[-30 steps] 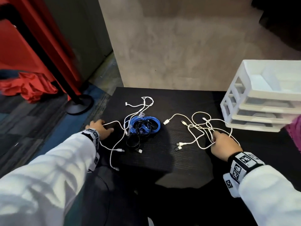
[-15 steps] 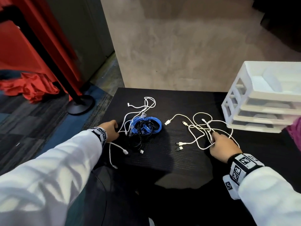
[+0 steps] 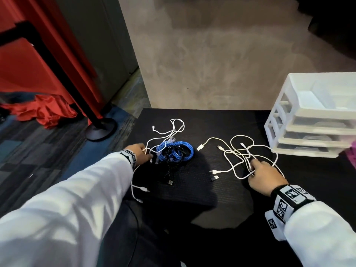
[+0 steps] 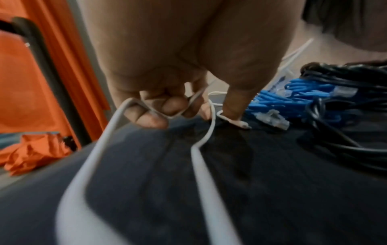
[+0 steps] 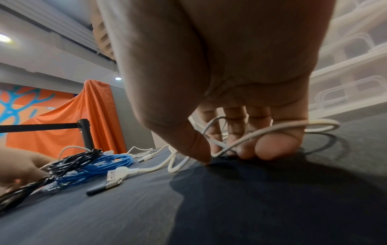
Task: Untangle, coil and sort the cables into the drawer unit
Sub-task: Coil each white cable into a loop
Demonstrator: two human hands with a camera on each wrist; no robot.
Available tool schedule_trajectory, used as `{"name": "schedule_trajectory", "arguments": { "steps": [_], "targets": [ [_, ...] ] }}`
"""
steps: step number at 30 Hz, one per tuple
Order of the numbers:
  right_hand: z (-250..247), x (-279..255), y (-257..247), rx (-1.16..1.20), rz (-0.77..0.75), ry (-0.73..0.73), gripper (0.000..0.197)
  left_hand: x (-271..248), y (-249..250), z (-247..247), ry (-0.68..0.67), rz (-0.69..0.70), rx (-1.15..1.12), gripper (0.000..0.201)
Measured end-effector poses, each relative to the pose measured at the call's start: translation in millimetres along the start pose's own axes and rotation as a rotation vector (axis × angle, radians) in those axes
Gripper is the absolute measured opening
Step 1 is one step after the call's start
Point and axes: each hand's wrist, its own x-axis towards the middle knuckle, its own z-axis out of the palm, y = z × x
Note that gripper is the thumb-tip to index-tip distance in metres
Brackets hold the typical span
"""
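Observation:
On the black table (image 3: 192,191) a blue cable coil (image 3: 185,149) lies tangled with a black cable (image 3: 169,170) and a white cable (image 3: 173,130). My left hand (image 3: 141,155) is at that pile's left edge; its curled fingers (image 4: 150,119) grip a loop of the white cable (image 4: 100,149) next to the blue coil (image 4: 303,99). To the right lies a loose tangle of white cables (image 3: 240,151). My right hand (image 3: 256,172) rests on it, thumb and fingers pinching strands (image 5: 272,131) against the table. The white drawer unit (image 3: 308,132) stands at the far right.
Loose USB plugs (image 3: 213,175) lie between the two piles. The white cable's ends hang over the table's front left edge (image 3: 138,197). A black stanchion base (image 3: 101,128) and red cloth (image 3: 46,110) are on the floor to the left. A grey wall rises behind the table.
My left hand has slid right along the table to the blue and black pile, dragging the white cable with it. The right hand has stayed on the white tangle.

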Motion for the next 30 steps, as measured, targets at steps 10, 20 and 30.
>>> {"name": "schedule_trajectory", "arguments": {
  "steps": [10,20,30],
  "targets": [
    [8,-1,11,0.039,-0.033,0.037,0.02,11,4,-4,0.065,-0.109,-0.067,0.054],
    [3,5,17,0.067,-0.06,-0.007,0.019,-27,89,-156,0.696,0.132,-0.651,0.019],
    [-23,-5,27,0.533,-0.08,0.375,0.033,-97,244,-139,0.557,0.602,-1.17,0.014]
  ]
}}
